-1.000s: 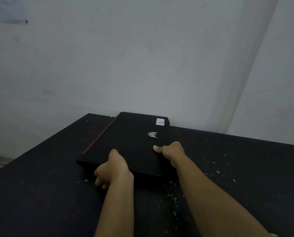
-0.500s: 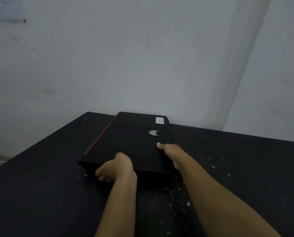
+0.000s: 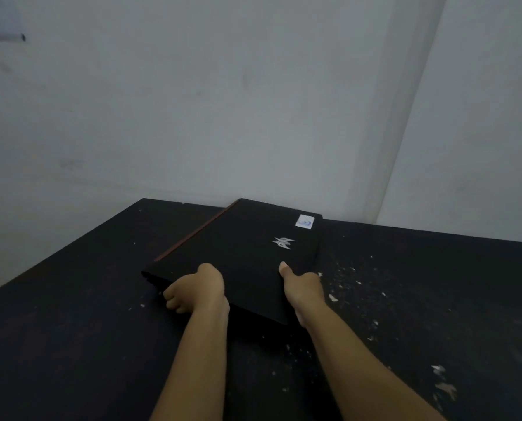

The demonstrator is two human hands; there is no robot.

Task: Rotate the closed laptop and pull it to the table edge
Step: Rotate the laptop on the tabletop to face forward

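Dark table [image 3: 71, 344], white flecks scattered mostly right of the laptop. Closed black laptop [image 3: 238, 256] lies flat at the table's far side, its far edge against the wall [image 3: 193, 117], skewed so one corner points toward the person. Red strip [image 3: 196, 230] runs along the laptop's left edge. Left hand [image 3: 197, 288] grips the laptop's near-left edge: palm and thumb side on the lid, fingers [image 3: 174, 300] curled down over the edge, closed tight on it. Silver logo [image 3: 283, 242] sits on the lid right of centre, a pale sticker [image 3: 305, 221] at the laptop's far-right corner. Right hand [image 3: 302, 288] clamps the laptop's near-right edge: thumb flat on the lid pointing away, remaining fingers hidden under or behind the edge, so closed on it as far as shown. Both forearms reach in from the bottom of the view.
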